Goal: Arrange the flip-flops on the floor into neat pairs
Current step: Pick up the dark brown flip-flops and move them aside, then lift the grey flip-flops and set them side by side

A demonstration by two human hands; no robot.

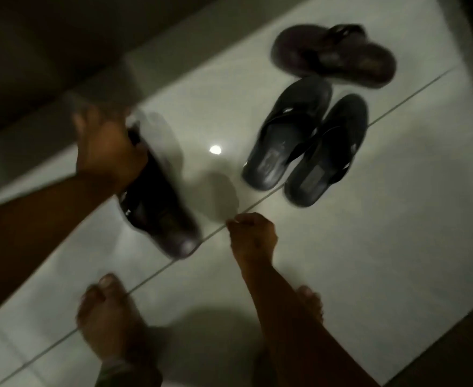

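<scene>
My left hand grips the upper end of a dark brown flip-flop at the left and holds it tilted just above the white tiled floor. My right hand hangs in the middle with its fingers curled and nothing in it. To the right, two dark grey flip-flops lie side by side as a pair. Beyond them a single dark brown flip-flop lies crosswise. The whole view is blurred.
My two bare feet stand on the tiles at the bottom. A dark wall or step borders the floor at the upper left. A bright lamp reflection shines on the tile between the flip-flops.
</scene>
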